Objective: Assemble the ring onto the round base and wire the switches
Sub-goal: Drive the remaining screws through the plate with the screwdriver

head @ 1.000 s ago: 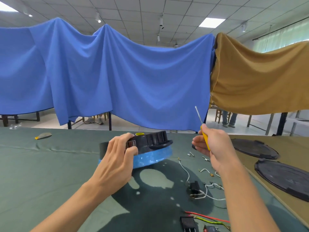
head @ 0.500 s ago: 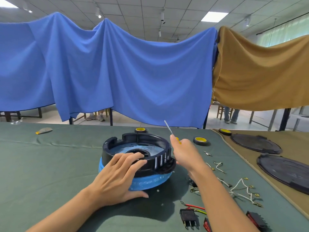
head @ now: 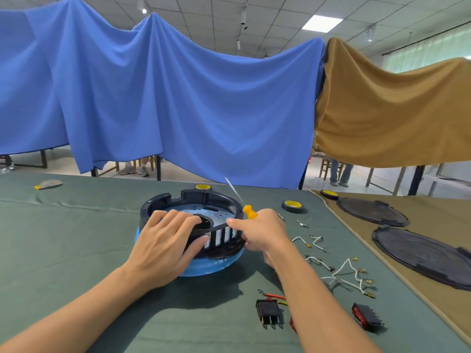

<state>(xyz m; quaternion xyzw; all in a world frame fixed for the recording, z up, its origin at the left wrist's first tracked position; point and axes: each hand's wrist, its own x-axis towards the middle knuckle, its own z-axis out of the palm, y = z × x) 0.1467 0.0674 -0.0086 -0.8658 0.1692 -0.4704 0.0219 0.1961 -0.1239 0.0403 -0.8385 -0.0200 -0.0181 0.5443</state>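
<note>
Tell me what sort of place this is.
Probably an indoor assembly workroom or training hall: a green cloth-covered worktable strewn with loose white wires and a black rocker switch, blue fabric sheets hung as dividers, and a tiled ceiling with a panel light.

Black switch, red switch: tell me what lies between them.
Head view: the right forearm crosses between black switch and red switch, a small red part beside it.

Bright, even indoor light; sharp centre, wide-angle bending at the edges.
Light is supplied by a ceiling panel [head: 321,22] and a window strip [head: 433,47] at upper right, slightly blown out. A soft dark shadow is thrown on the green table cloth [head: 76,238] nearside of the round base [head: 211,268].
</note>
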